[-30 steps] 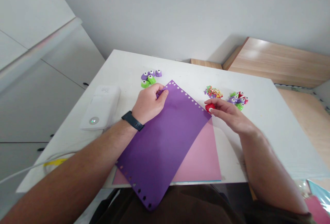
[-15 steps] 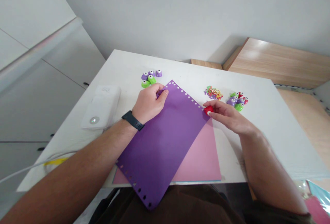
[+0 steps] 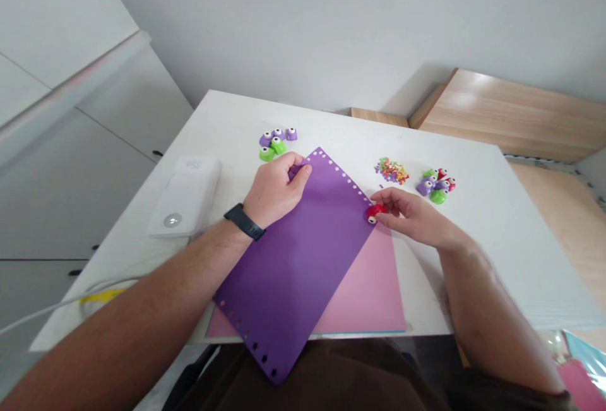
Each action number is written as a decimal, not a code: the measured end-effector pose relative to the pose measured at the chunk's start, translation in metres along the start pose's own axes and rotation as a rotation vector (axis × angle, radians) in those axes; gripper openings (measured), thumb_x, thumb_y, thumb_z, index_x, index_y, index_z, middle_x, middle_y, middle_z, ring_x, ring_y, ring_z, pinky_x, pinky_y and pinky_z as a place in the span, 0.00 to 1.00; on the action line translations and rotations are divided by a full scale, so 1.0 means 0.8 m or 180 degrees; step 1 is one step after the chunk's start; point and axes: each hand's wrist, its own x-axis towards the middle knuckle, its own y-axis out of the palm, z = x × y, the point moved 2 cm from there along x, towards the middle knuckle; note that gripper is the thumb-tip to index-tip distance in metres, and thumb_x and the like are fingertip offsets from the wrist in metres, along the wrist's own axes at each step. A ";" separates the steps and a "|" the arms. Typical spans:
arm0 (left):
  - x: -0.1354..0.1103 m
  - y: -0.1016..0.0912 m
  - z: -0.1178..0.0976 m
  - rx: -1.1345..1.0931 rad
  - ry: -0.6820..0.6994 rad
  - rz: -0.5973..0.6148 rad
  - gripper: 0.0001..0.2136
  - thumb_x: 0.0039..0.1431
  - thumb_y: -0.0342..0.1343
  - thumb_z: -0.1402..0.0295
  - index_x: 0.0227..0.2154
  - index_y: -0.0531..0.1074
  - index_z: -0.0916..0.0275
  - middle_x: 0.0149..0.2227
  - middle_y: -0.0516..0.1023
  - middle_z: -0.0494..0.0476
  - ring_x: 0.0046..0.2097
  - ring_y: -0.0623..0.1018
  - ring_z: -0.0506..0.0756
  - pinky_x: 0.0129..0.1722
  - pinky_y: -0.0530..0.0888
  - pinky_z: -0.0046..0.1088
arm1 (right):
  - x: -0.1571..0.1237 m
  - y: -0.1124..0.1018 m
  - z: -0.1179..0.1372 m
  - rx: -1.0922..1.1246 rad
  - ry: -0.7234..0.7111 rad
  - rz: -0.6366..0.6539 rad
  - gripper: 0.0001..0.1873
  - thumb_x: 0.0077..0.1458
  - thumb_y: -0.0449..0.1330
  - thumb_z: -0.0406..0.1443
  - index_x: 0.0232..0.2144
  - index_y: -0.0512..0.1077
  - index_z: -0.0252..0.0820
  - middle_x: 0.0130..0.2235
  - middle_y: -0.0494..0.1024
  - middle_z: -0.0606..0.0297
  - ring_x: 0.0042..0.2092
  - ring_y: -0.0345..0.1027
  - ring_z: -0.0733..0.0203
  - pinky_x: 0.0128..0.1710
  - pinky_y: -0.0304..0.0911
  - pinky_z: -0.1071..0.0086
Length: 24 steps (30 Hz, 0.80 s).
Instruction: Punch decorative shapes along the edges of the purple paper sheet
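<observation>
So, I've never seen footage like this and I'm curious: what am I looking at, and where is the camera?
There's no machine here. These are a person's own bare hands, seen from one camera worn on their head, looking forward and down. The left hand, wearing a black watch, grips a purple paper sheet near its top corner. That sheet lies over a pink sheet. The right hand holds a red craft punch at the purple sheet's edge. On the white table lie more craft punches and a small pile of colourful paper cutouts.
</observation>
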 end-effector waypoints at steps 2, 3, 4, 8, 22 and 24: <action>0.000 0.001 0.000 0.0010 -0.0006 0.0014 0.13 0.69 0.55 0.56 0.41 0.78 0.60 0.35 0.83 0.55 0.33 0.77 0.56 0.38 0.70 0.34 | 0.001 0.003 -0.002 -0.0270 0.0019 -0.0007 0.22 0.60 0.69 0.47 0.53 0.76 0.46 0.40 0.83 0.62 0.38 0.73 0.56 0.42 0.71 0.60; 0.000 0.001 0.000 0.0017 -0.0010 0.0020 0.13 0.69 0.55 0.56 0.41 0.78 0.60 0.35 0.83 0.55 0.33 0.77 0.56 0.38 0.70 0.34 | 0.001 0.004 -0.003 -0.0365 0.0002 -0.0011 0.22 0.60 0.69 0.47 0.53 0.76 0.46 0.40 0.83 0.63 0.38 0.73 0.57 0.42 0.71 0.60; 0.000 0.001 0.000 0.0023 -0.0017 0.0025 0.13 0.69 0.55 0.56 0.40 0.78 0.60 0.35 0.83 0.55 0.33 0.77 0.56 0.38 0.70 0.34 | 0.001 0.004 -0.003 -0.0457 -0.0028 -0.0044 0.22 0.59 0.69 0.47 0.53 0.76 0.46 0.40 0.83 0.63 0.38 0.72 0.57 0.41 0.70 0.60; 0.000 0.001 -0.001 0.0033 -0.0019 0.0034 0.13 0.69 0.55 0.57 0.40 0.78 0.60 0.35 0.83 0.55 0.33 0.76 0.56 0.38 0.70 0.34 | 0.001 0.005 0.001 -0.0796 -0.0049 -0.0205 0.20 0.57 0.70 0.44 0.50 0.78 0.47 0.39 0.83 0.63 0.38 0.72 0.56 0.42 0.69 0.60; -0.001 -0.005 -0.008 -0.0055 0.0056 -0.0031 0.13 0.69 0.55 0.56 0.40 0.77 0.61 0.32 0.80 0.53 0.30 0.73 0.53 0.36 0.68 0.32 | -0.002 0.000 0.006 -0.0830 0.0186 -0.0371 0.18 0.55 0.72 0.44 0.47 0.81 0.47 0.38 0.83 0.64 0.36 0.71 0.56 0.40 0.67 0.60; -0.001 -0.006 -0.010 -0.0062 0.0067 -0.0039 0.13 0.69 0.54 0.56 0.40 0.77 0.61 0.31 0.79 0.52 0.29 0.72 0.53 0.35 0.68 0.32 | -0.002 -0.001 0.007 -0.0804 0.0154 -0.0354 0.17 0.56 0.71 0.45 0.46 0.80 0.48 0.38 0.83 0.65 0.37 0.71 0.56 0.41 0.66 0.60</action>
